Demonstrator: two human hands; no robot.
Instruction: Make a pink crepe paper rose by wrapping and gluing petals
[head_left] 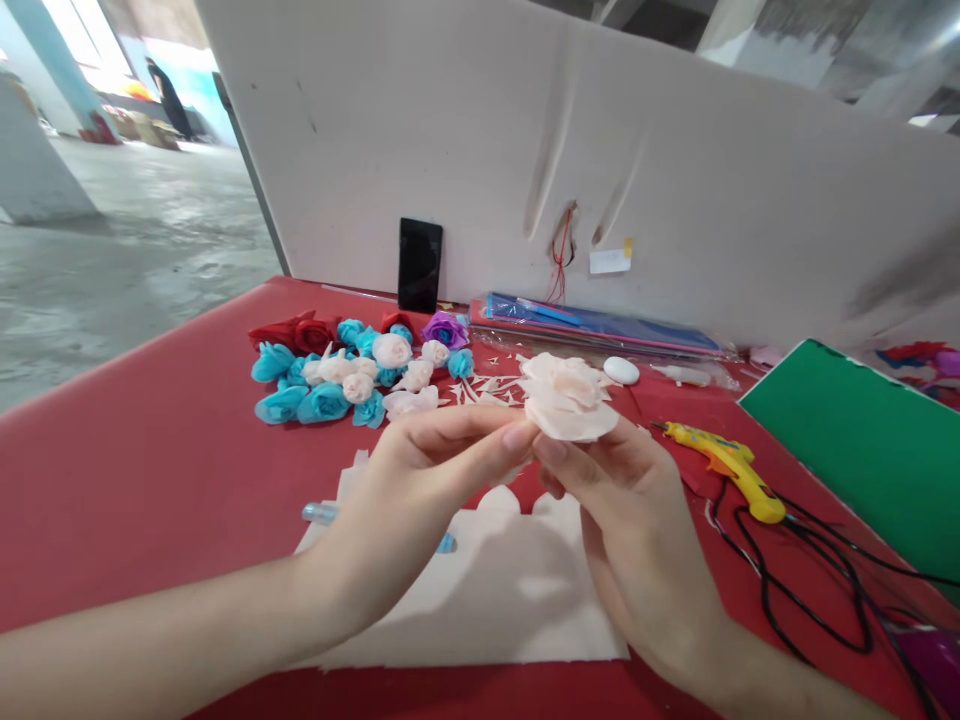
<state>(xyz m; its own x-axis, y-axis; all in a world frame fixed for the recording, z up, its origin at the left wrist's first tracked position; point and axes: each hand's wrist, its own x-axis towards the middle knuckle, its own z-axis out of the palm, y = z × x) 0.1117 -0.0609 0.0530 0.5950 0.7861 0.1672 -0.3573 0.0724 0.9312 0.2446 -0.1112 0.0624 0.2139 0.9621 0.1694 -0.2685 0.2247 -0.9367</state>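
A cream-white layered flower [571, 395] is held up above the red table, between my two hands. My left hand [420, 480] pinches its lower left edge with thumb and fingers. On the other side my right hand [637, 510] grips the flower's base, thumb in front and fingers curled behind. The thumbs nearly meet under the petals. Below my hands lies a cream sheet [480, 620] with a scalloped top edge, and a light-blue pen [321, 513] partly hidden by my left hand. Cream scraps [491, 388] lie behind the flower.
Red, blue, white and purple flowers [326, 402] cluster at the back left. A black phone [420, 265] leans on the wall. A yellow glue gun [724, 465] with black cables and a green board [862, 450] are at the right. A person [170, 98] stands far off at the left.
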